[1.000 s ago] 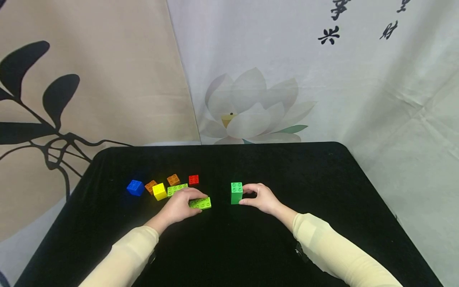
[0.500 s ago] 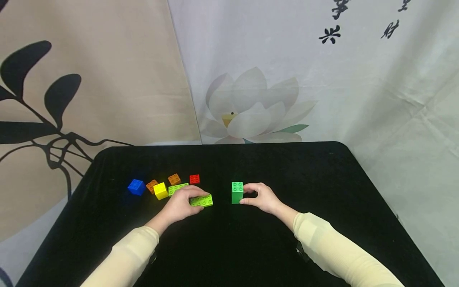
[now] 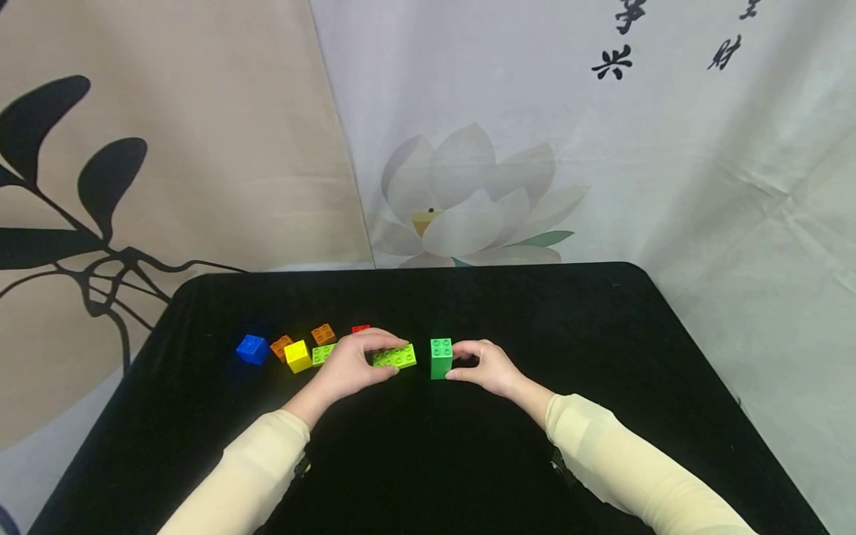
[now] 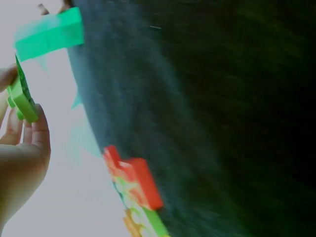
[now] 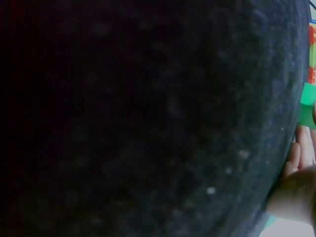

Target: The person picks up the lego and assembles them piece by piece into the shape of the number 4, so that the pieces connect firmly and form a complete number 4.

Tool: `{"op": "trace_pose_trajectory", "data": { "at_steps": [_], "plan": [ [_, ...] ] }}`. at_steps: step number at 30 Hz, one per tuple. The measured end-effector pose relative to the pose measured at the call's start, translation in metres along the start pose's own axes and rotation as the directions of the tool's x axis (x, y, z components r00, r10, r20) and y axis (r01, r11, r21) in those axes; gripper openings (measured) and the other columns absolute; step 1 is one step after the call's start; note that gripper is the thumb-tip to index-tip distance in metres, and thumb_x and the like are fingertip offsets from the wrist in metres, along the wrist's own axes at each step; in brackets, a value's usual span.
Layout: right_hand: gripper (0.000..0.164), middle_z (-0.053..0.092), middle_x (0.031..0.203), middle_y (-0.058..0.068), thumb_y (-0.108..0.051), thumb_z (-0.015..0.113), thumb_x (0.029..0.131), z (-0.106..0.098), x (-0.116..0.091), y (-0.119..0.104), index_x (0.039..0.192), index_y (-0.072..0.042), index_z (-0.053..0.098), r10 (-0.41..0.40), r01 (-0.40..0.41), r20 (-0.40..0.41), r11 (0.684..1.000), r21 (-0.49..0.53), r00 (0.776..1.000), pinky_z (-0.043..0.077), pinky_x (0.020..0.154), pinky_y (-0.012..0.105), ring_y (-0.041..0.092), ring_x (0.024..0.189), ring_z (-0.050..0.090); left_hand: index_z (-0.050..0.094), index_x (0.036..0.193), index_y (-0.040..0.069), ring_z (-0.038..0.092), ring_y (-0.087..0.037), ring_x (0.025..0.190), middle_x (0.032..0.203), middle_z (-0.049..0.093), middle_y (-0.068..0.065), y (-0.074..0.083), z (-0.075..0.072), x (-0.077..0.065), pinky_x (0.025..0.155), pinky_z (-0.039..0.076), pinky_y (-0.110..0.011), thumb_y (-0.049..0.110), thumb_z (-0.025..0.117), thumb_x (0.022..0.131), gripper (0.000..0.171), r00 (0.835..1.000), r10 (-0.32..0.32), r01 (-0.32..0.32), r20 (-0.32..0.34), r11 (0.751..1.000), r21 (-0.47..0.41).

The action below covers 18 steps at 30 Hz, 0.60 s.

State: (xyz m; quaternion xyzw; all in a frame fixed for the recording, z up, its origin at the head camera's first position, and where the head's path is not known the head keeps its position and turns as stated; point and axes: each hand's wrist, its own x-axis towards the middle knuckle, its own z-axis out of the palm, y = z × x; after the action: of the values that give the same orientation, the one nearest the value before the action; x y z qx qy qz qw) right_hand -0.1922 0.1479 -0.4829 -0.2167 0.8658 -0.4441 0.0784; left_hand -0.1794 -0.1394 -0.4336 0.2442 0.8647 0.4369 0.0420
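My left hand (image 3: pixel 349 368) pinches a lime-green building brick (image 3: pixel 397 357) between thumb and fingers. In the left wrist view that brick (image 4: pixel 22 96) hangs tilted, apart from the black table. To its right stands a tall green block (image 3: pixel 441 362) with studs on top; whether it is one piece or a stack I cannot tell. My right hand (image 3: pixel 493 369) grips the block's right side, thumb in front and index finger behind. Only part of the green block (image 5: pixel 307 111) shows in the right wrist view. A small gap separates the lime-green brick from the green block.
Left of my left hand lie a blue block (image 3: pixel 253 350), a yellow block (image 3: pixel 297 357), two orange bricks, one of them (image 3: pixel 324 334) farther back, and another lime-green brick (image 3: pixel 324 354). A red brick (image 3: pixel 360 328) is partly hidden behind my hand. The black table (image 3: pixel 568 312) reaches a fabric backdrop.
My left hand has carried the lime-green brick up and to the right, nearer the green block. It now covers part of the red brick. The right hand stays in place.
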Motion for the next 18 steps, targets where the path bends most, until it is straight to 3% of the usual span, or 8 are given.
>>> {"op": "trace_pose_trajectory", "data": {
  "at_steps": [7,14,18],
  "plan": [
    [0.032,0.072,0.106,0.000,-0.020,0.080,0.084,-0.003,0.003,-0.002,0.112,-0.008,0.072,-0.001,0.000,0.036,1.000,0.015,0.999,0.048,0.094,0.046,0.020,0.103,0.063,0.072,0.119,0.015,0.060,-0.018,0.102,0.116,0.067,0.002,0.017,0.003,0.012,0.083,0.052,-0.038,0.008,0.080,0.083,0.038,0.999,0.046,-0.046,-0.011,0.998,-0.032],
    [0.031,0.072,0.103,0.000,-0.020,0.082,0.082,-0.006,0.003,-0.008,0.111,-0.009,0.073,0.057,-0.057,0.042,0.998,0.014,0.998,0.051,0.090,0.044,0.019,0.100,0.065,0.072,0.120,0.018,0.059,-0.018,0.106,0.118,0.066,0.004,0.025,0.006,0.019,0.087,0.052,-0.039,0.009,0.080,0.083,0.039,1.000,0.012,-0.012,0.005,0.999,-0.049],
    [0.031,0.073,0.102,0.001,-0.019,0.083,0.081,-0.009,0.003,-0.012,0.109,-0.009,0.073,0.077,-0.079,0.055,0.997,0.023,0.996,0.052,0.089,0.044,0.019,0.099,0.066,0.072,0.120,0.017,0.059,-0.019,0.106,0.117,0.066,0.003,0.029,0.006,0.023,0.087,0.053,-0.038,0.008,0.080,0.083,0.039,1.000,0.026,-0.026,0.000,0.999,-0.035]
  ]
}}
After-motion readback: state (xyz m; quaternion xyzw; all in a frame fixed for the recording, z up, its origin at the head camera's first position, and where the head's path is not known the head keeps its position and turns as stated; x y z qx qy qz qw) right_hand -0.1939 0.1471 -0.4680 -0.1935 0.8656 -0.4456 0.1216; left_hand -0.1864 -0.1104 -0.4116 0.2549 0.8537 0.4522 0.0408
